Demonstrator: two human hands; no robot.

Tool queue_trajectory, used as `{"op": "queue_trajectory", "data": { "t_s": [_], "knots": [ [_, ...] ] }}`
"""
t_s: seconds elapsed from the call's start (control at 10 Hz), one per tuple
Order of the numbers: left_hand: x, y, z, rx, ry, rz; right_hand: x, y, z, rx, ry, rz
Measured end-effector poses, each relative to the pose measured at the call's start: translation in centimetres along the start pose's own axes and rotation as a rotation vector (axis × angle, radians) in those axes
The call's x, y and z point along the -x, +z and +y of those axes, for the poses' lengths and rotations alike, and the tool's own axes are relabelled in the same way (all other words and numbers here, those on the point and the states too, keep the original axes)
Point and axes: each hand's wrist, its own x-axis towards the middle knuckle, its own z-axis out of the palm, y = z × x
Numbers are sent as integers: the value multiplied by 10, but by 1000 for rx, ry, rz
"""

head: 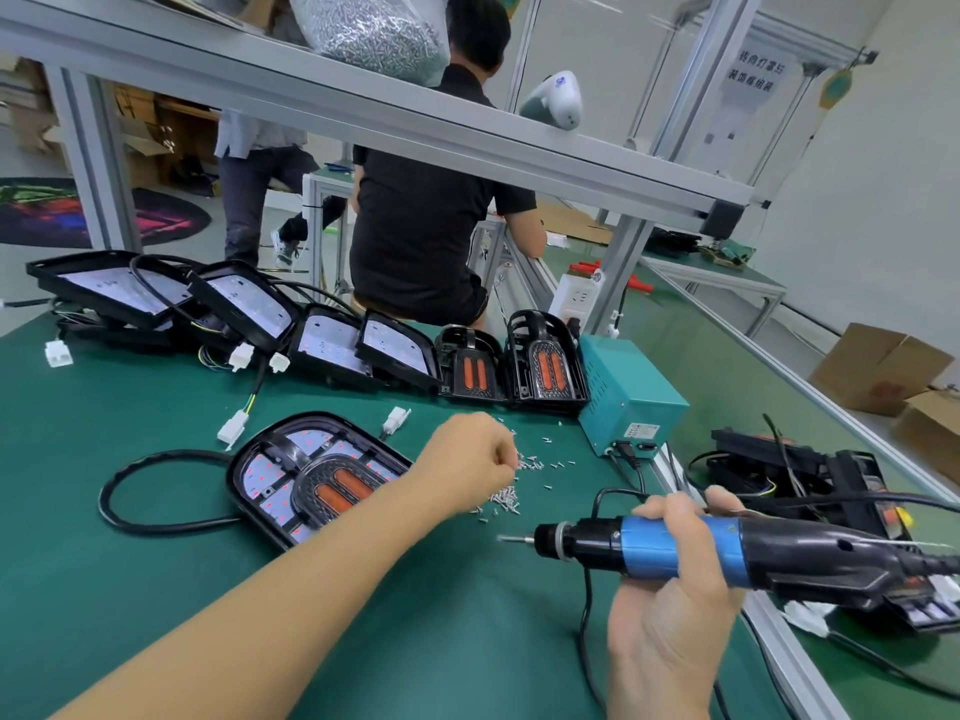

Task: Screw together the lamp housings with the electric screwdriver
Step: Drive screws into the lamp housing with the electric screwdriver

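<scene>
The green work mat [156, 537] fills most of my view, and along its far edge runs a row of unassembled lamp housings [332, 345] with white LED boards face up, ending in two black bezels with orange lenses [548, 363] standing beside a teal power supply box [631, 394]. To my right, past the aluminium rail, a stack of more housings [810, 465] lies with cables over it.

Directly before me lies the lamp housing [311, 478] I am working on, flat on the mat, its orange lens insert seated in the middle and its black cable looping out to the left. My left forearm crosses over its near right corner.

My right hand [675, 589] is wrapped around the blue barrel of the electric screwdriver [675, 550], held level above the mat with the bit pointing left, well to the right of the housing and not touching it.

My left hand [467, 470] sits just right of the housing, fingers curled down onto the scattered pile of small screws [511, 483]; whether a screw is actually pinched between them I cannot tell.
</scene>
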Motion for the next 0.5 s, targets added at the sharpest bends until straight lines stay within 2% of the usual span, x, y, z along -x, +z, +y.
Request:
{"op": "queue_trajectory", "data": {
  "t_s": [0.1,0.2,0.3,0.5],
  "knots": [
    [18,-32,-15,404,-37,9,24,14,-13,-145,-315,-65],
    [40,-50,-37,698,-77,37,33,25,-20,-280,-342,-154],
    [58,-57,-52,869,-123,80,36,40,-23,-386,-299,-246],
    [82,-62,-60,957,-150,80,46,71,-17,-424,-244,-351]
  ]
}}
